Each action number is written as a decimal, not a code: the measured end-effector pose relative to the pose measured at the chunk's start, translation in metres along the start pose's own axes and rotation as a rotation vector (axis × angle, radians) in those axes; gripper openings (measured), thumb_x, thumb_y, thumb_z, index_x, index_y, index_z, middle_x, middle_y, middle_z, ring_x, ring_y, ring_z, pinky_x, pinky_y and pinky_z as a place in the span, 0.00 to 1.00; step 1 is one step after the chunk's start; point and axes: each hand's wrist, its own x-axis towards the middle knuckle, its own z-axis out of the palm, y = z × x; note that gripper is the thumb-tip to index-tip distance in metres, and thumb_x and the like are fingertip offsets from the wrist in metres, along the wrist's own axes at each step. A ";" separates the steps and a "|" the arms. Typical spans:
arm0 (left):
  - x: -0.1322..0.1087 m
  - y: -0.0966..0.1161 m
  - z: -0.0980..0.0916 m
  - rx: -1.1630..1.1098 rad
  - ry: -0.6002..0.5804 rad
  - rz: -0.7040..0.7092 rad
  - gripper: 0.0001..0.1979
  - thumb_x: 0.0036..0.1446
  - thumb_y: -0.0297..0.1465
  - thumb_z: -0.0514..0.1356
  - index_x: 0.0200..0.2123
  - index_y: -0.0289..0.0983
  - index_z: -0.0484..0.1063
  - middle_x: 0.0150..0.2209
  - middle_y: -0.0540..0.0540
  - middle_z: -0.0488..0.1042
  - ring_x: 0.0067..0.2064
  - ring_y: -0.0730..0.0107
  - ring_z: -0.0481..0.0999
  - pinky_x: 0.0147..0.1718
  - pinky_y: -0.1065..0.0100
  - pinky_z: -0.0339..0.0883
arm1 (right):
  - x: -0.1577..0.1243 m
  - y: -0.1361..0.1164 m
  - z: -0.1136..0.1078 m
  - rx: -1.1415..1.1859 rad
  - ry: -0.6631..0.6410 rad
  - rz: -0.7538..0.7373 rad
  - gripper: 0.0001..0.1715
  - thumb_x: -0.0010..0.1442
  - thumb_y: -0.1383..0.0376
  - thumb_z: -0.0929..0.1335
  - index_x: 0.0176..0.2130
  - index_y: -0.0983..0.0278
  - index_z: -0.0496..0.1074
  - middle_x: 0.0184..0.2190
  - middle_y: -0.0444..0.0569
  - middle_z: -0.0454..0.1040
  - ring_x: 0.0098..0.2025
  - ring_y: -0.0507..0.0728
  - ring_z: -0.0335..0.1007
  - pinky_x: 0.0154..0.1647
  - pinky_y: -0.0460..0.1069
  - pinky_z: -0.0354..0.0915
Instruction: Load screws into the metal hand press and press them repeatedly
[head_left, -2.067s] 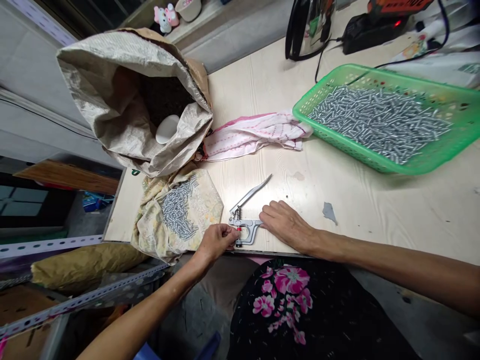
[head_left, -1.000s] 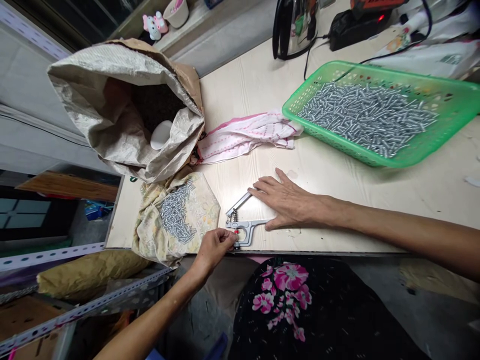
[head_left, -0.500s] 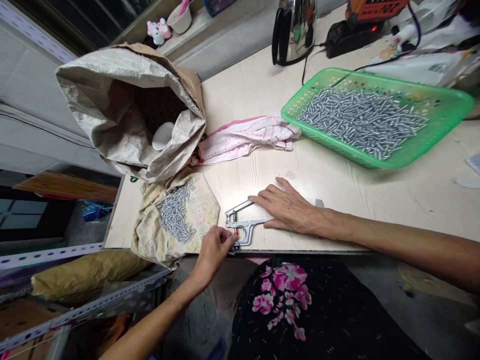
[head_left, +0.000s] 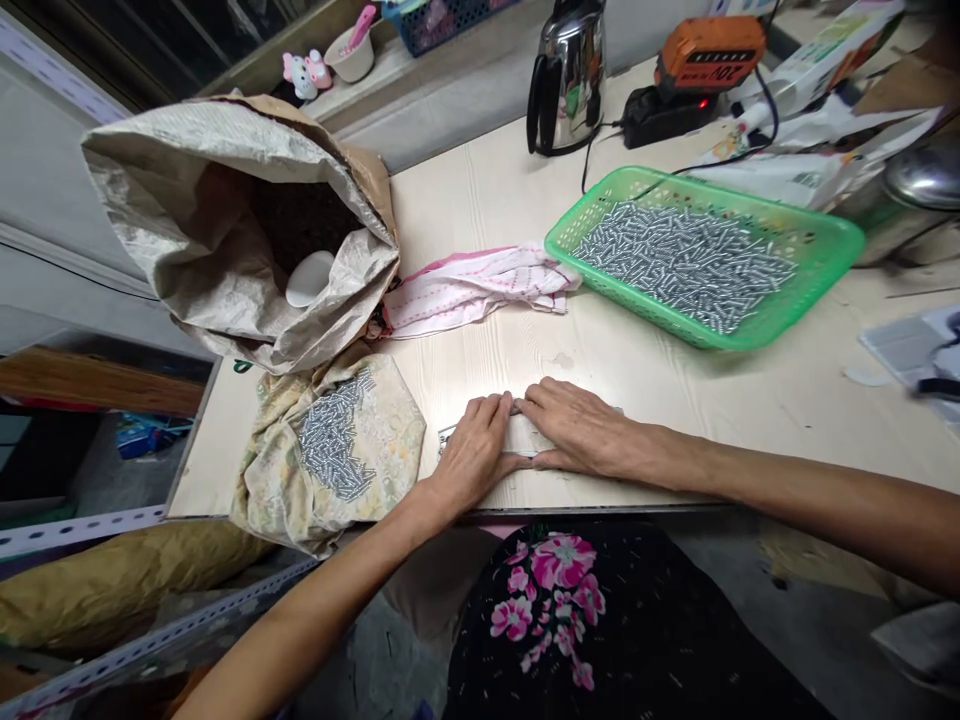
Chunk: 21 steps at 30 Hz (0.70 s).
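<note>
My left hand (head_left: 472, 452) and my right hand (head_left: 576, 428) lie side by side, fingers flat, on top of a grey metal hand press (head_left: 525, 436) at the table's near edge. The tool is almost hidden under them; only a strip between the hands and a tip at the left show. Just left of my left hand, a flowered cloth (head_left: 390, 440) carries a heap of small silver metal pins (head_left: 330, 445). A green plastic basket (head_left: 750, 338) holding many more of these pins stands at the back right.
An open paper sack (head_left: 187, 240) of dark material with a white scoop (head_left: 309, 278) stands at the back left. A pink-white cloth (head_left: 472, 285) lies mid-table. A kettle (head_left: 566, 75), an orange charger (head_left: 709, 50) and bags line the far edge.
My left hand left the tool's red-tipped jaw and now lies flat over the tool beside my right hand. The tool's raised lever has come down and is covered. The view shifted.
</note>
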 end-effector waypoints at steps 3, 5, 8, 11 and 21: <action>0.008 0.000 0.000 -0.074 -0.012 0.054 0.26 0.59 0.36 0.61 0.57 0.35 0.59 0.49 0.38 0.68 0.52 0.54 0.67 0.50 0.52 0.67 | -0.003 -0.006 0.003 -0.007 0.038 0.021 0.22 0.59 0.57 0.70 0.47 0.67 0.65 0.41 0.56 0.67 0.43 0.62 0.60 0.41 0.56 0.62; 0.009 0.000 0.001 -0.090 -0.023 0.045 0.23 0.59 0.36 0.62 0.55 0.35 0.61 0.47 0.39 0.69 0.50 0.54 0.67 0.48 0.52 0.68 | -0.004 -0.010 0.004 -0.047 0.024 0.056 0.21 0.58 0.60 0.71 0.46 0.68 0.66 0.40 0.55 0.67 0.42 0.61 0.61 0.41 0.56 0.61; 0.006 0.001 0.000 -0.090 -0.025 0.017 0.21 0.59 0.35 0.62 0.52 0.35 0.63 0.49 0.39 0.68 0.50 0.55 0.65 0.49 0.53 0.67 | -0.005 -0.013 0.005 -0.066 0.020 0.086 0.21 0.55 0.62 0.73 0.45 0.69 0.67 0.40 0.55 0.67 0.42 0.62 0.61 0.42 0.55 0.60; 0.004 0.002 -0.001 -0.089 -0.045 0.020 0.16 0.60 0.34 0.61 0.49 0.35 0.65 0.47 0.40 0.69 0.49 0.56 0.65 0.48 0.54 0.67 | -0.007 -0.014 0.007 -0.028 0.031 0.087 0.17 0.56 0.64 0.72 0.43 0.68 0.67 0.39 0.54 0.67 0.41 0.61 0.61 0.40 0.54 0.61; 0.009 -0.005 0.009 -0.078 0.019 0.100 0.20 0.69 0.38 0.46 0.30 0.36 0.68 0.31 0.44 0.70 0.38 0.63 0.67 0.38 0.62 0.67 | -0.002 -0.008 0.026 -0.014 0.085 0.017 0.12 0.66 0.70 0.61 0.31 0.64 0.66 0.30 0.48 0.67 0.35 0.57 0.60 0.37 0.52 0.57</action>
